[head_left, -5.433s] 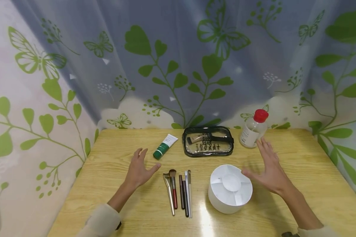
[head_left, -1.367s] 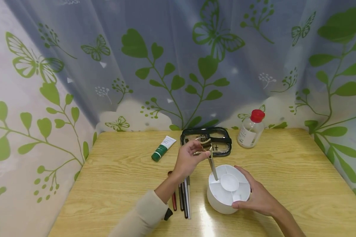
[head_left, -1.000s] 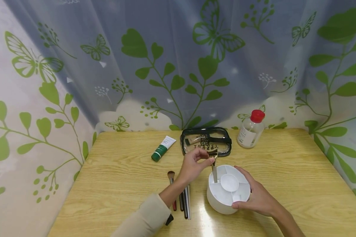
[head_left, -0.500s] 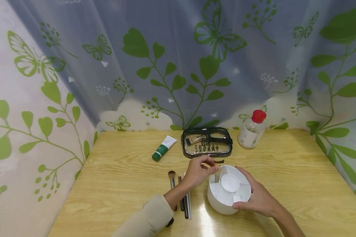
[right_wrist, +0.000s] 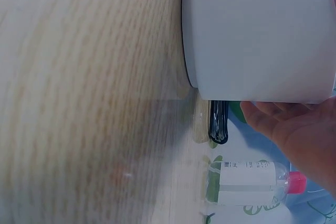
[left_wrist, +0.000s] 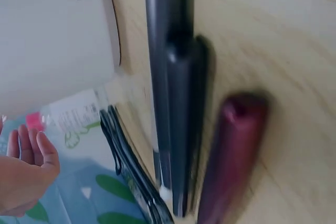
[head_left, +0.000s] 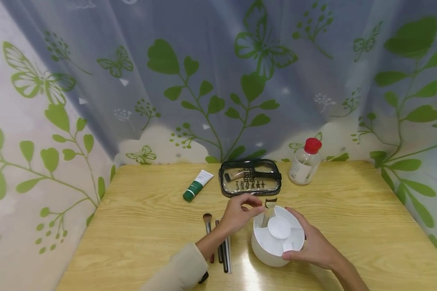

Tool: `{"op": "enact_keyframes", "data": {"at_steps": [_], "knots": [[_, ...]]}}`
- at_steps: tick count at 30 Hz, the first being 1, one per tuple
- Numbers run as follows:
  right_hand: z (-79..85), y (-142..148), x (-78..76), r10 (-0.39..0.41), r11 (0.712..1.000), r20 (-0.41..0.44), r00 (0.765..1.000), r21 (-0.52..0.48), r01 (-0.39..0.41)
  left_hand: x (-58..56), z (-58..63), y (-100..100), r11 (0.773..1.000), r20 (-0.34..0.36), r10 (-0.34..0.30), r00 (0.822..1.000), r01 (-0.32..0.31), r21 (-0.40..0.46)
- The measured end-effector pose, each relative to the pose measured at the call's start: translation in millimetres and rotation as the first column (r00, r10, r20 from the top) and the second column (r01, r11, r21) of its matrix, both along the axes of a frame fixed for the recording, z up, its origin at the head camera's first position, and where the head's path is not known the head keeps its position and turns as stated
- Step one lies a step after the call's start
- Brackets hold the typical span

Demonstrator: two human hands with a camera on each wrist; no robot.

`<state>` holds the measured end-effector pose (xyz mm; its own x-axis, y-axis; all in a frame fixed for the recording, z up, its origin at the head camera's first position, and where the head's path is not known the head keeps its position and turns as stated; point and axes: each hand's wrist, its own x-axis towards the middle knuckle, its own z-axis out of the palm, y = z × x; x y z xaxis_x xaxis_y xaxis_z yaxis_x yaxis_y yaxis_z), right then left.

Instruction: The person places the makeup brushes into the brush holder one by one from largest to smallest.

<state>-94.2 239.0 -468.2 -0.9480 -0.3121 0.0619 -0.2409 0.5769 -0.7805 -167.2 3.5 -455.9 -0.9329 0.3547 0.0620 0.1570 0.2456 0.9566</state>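
White tub [head_left: 265, 255] is gripped at four o'clock by the right hand [head_left: 315, 247]; the brush [head_left: 268, 214] seems nearly placed at eleven, pinch by left hand [head_left: 239, 212] unclear; gentle letting-go seems needed.

left grip [head_left: 240, 213] bends loosely; right grip [head_left: 315, 245] curves, thumb [head_left: 293, 255] opposite its fingers [head_left: 298, 217].

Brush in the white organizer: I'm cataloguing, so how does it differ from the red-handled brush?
The organizer brush stands bristles up in the organizer; the red-handled brush lies on the table. The red-handled brush's head is rounded, the organizer brush's flared. Both have dark bristles.
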Motion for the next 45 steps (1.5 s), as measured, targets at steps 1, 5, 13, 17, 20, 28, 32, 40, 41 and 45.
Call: {"op": "enact_keyframes", "data": {"at_steps": [1, 5, 13, 17, 20, 28, 32, 40, 41, 45], "knots": [[-0.2, 0, -0.3, 0.004, 1.000, 0.001, 1.000, 0.001, -0.004, -0.7, 0.5, -4, 1.000, -0.004, 0.010, 1.000, -0.010, 0.003], [0.5, -2, -0.9, 0.006, 1.000, 0.000, 1.000, 0.009, -0.006, -2.8, 8.4, -19, 0.999, -0.003, 0.048, 0.999, -0.048, 0.013], [0.6, -3, 0.0, 0.003, 1.000, -0.014, 1.000, 0.018, -0.003, -8.0, 12.1, -56, 0.994, -0.019, 0.094, 0.995, -0.095, -0.049], [-0.4, -2, 0.4, -0.010, 0.999, -0.009, 1.000, 0.035, 0.010, -9.0, 8.2, -77, 0.986, -0.040, 0.137, 0.990, -0.140, -0.093], [-0.2, -2, -0.1, -0.015, 0.999, -0.009, 1.000, 0.042, 0.016, -9.3, 3.7, -91, 0.976, -0.056, 0.171, 0.984, -0.177, -0.127], [1.5, -2, 0.1, -0.011, 1.000, 0.015, 1.000, 0.027, 0.011, -6.2, -12.9, -111, 0.936, -0.008, 0.253, 0.967, -0.247, -0.251], [1.4, -2, 0.0, -0.005, 1.000, 0.043, 0.999, -0.005, 0.006, -0.5, -20.9, -113, 0.912, -0.009, 0.277, 0.961, -0.266, -0.311], [1.0, -2, 0.3, -0.010, 1.000, 0.038, 0.999, 0.004, 0.010, 8.3, -35.0, -112, 0.845, -0.090, 0.256, 0.962, -0.268, -0.463], [1.0, -2, 0.6, -0.010, 1.000, 0.034, 0.999, 0.003, 0.010, 8.9, -35.7, -112, 0.841, -0.096, 0.250, 0.963, -0.265, -0.472], [2.3, -3, 1.3, -0.007, 1.000, 0.034, 0.999, -0.002, 0.007, 10.2, -35.9, -111, 0.833, -0.086, 0.233, 0.969, -0.244, -0.496]]}}
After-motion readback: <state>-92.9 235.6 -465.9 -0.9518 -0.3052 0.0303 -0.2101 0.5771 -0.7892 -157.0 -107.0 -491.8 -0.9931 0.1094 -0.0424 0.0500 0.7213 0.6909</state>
